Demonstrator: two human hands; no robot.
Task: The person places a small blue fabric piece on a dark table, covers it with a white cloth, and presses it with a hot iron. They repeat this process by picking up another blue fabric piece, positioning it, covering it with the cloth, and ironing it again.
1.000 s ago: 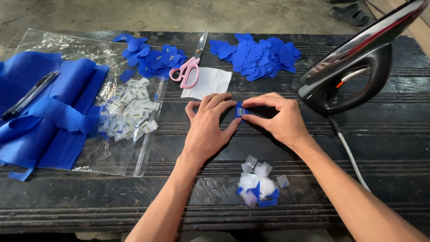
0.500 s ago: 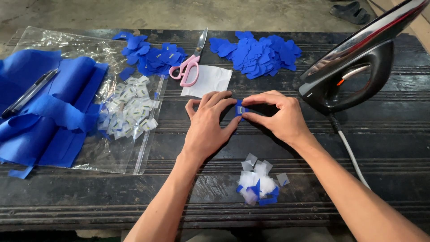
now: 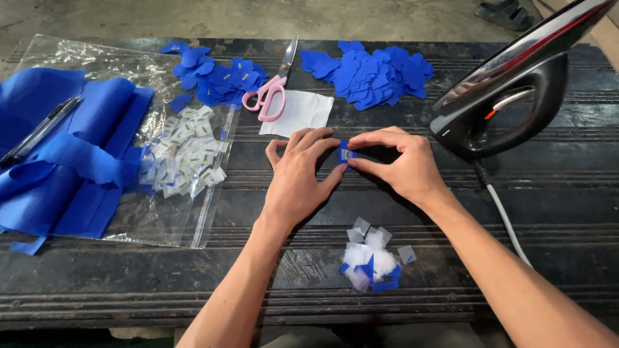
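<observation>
One head-worn view looks steeply down, close over the dark ridged wooden table (image 3: 554,193), facing toward twelve o'clock.

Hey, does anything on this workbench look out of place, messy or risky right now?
Mostly orderly. One oddity: the black iron lies tilted at the bench's right edge, soleplate up, its cord running close beside the right hand. A loose heap of white and blue scraps sits below both hands. Nothing looks spilled or damaged.
</observation>
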